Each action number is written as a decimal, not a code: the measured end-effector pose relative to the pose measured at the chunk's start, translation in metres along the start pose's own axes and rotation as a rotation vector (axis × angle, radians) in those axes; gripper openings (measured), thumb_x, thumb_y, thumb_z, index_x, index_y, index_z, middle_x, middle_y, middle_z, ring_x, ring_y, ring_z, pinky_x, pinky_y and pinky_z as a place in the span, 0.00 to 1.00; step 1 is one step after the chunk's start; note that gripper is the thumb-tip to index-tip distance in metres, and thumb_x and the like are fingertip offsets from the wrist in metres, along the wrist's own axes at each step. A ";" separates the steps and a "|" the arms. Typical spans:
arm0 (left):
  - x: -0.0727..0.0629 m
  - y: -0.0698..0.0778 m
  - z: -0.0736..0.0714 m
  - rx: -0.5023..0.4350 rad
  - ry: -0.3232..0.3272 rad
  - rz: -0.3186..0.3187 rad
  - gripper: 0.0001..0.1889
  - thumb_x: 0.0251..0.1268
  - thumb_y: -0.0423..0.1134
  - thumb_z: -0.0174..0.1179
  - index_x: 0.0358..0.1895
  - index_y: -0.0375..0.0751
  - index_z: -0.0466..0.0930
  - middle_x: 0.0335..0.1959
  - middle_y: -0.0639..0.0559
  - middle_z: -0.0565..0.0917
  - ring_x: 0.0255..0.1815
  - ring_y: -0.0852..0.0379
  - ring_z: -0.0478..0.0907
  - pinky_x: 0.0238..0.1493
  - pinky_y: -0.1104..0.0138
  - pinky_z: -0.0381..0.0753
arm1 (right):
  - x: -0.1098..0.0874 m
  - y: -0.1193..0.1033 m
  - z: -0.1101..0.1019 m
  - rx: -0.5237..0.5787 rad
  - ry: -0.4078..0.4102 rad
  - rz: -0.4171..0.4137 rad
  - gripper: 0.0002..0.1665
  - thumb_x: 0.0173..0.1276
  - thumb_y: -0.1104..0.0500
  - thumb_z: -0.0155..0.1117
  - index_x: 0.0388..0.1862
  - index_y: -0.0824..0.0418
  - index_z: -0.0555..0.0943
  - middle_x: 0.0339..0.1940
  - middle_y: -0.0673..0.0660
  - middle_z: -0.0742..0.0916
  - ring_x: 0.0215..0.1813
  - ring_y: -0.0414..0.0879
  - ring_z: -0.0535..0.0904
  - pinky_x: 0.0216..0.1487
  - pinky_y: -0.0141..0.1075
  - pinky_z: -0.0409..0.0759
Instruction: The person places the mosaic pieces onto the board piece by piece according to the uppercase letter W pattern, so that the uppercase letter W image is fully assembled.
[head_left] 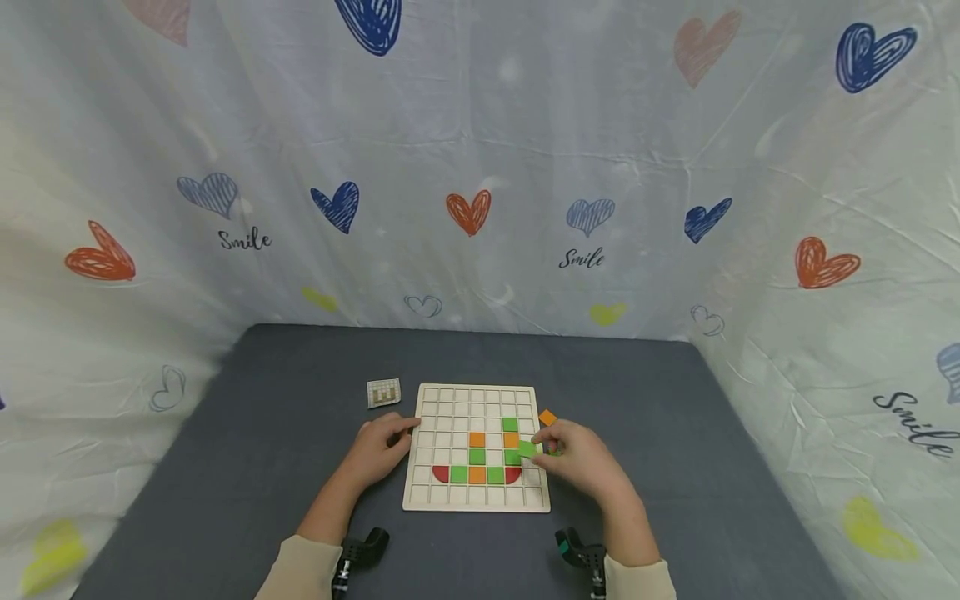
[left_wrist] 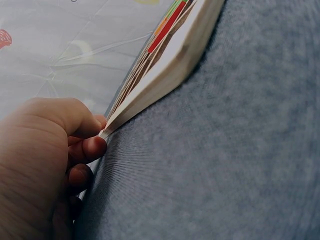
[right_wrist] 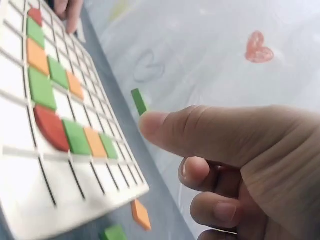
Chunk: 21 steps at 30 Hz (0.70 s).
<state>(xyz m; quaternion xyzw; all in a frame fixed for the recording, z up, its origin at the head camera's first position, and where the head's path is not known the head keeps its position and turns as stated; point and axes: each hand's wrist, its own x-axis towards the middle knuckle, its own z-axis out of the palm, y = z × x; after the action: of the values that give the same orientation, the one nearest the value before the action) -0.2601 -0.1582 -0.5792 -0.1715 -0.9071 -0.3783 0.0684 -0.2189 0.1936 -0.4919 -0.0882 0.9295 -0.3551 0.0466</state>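
A pale wooden grid board (head_left: 442, 408) lies on the dark tabletop, with green, orange and red tiles set in some of its squares. My left hand (head_left: 379, 447) is at the board's left edge; the left wrist view shows its thumb (left_wrist: 82, 120) and bent fingers gripping the rim. Over the board's right side, my right hand (head_left: 588, 462) pinches a green square tile (head_left: 527, 449) between thumb and forefinger. That tile (right_wrist: 139, 101) appears edge-on in the right wrist view, partly hidden behind the thumb. Red rounded tiles (head_left: 440, 474) end the lower row.
An orange tile (head_left: 548, 417) lies on the table just right of the board. Another green tile (right_wrist: 115, 233) is near it, partly hidden by the right hand in the head view. A small patterned card (head_left: 384, 392) lies beyond the left hand. A heart-printed curtain (head_left: 465, 167) surrounds the table.
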 end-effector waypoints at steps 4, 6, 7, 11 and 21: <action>0.000 0.000 0.000 -0.002 0.000 -0.001 0.17 0.73 0.32 0.58 0.60 0.44 0.87 0.28 0.63 0.72 0.25 0.63 0.64 0.44 0.56 0.60 | 0.010 -0.010 0.005 -0.002 -0.016 -0.050 0.10 0.61 0.59 0.78 0.42 0.55 0.89 0.29 0.48 0.76 0.26 0.42 0.67 0.30 0.36 0.68; 0.000 0.000 -0.001 0.000 -0.002 -0.004 0.17 0.73 0.32 0.58 0.60 0.44 0.87 0.28 0.63 0.72 0.25 0.63 0.64 0.44 0.56 0.59 | 0.014 -0.015 0.007 -0.009 -0.025 -0.074 0.09 0.62 0.59 0.77 0.42 0.55 0.89 0.29 0.48 0.76 0.25 0.42 0.66 0.29 0.36 0.67; 0.000 0.000 -0.001 0.002 -0.004 -0.006 0.17 0.74 0.32 0.58 0.60 0.44 0.86 0.28 0.63 0.72 0.25 0.63 0.64 0.44 0.56 0.59 | 0.016 -0.017 0.008 -0.011 -0.030 -0.084 0.09 0.63 0.59 0.77 0.42 0.55 0.89 0.29 0.48 0.76 0.25 0.41 0.65 0.28 0.35 0.66; 0.000 0.000 -0.001 0.003 -0.013 -0.017 0.17 0.75 0.33 0.58 0.61 0.45 0.86 0.28 0.63 0.72 0.25 0.63 0.64 0.44 0.56 0.59 | 0.024 -0.027 0.012 -0.008 -0.054 -0.116 0.10 0.63 0.58 0.77 0.43 0.56 0.90 0.29 0.48 0.76 0.24 0.42 0.63 0.27 0.35 0.65; -0.001 0.002 -0.002 0.008 -0.010 -0.021 0.17 0.74 0.33 0.58 0.61 0.45 0.86 0.29 0.63 0.73 0.25 0.63 0.64 0.44 0.56 0.60 | 0.044 -0.050 0.023 0.019 -0.113 -0.192 0.09 0.65 0.56 0.76 0.45 0.52 0.90 0.28 0.48 0.75 0.26 0.41 0.64 0.29 0.36 0.67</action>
<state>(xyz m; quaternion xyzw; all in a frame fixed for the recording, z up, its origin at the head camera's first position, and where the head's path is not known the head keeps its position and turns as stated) -0.2588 -0.1587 -0.5767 -0.1634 -0.9107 -0.3746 0.0605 -0.2522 0.1335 -0.4771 -0.1963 0.9093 -0.3610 0.0658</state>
